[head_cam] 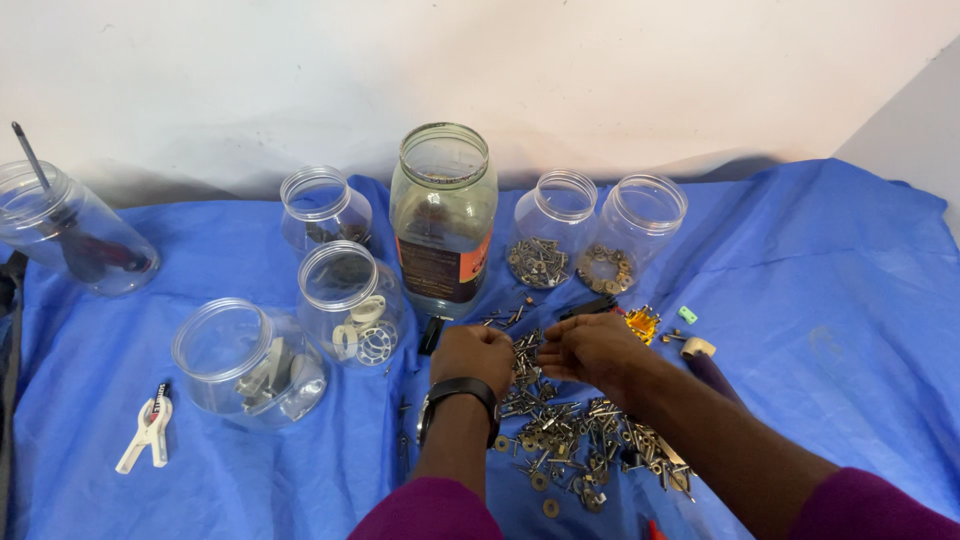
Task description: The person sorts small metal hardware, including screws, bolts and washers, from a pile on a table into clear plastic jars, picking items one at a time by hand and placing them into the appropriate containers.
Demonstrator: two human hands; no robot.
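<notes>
Head view, left to right: I see a white clip [148, 432] lying loose, then jars; some jars [552, 232] already hold sorted bits. My left hand [472, 357] is curled shut, holding what I cannot tell. My right hand [590, 349] pinches a small metal piece. A big pile of screws [580, 445] below my hands is not sorted yet.

Hands [540, 355] hide what's pinched; red tool [655, 530] cut off at btm edge.

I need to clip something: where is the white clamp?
The white clamp lies on the blue cloth at the head view's lower left, just left of the nearest clear jar.
</notes>
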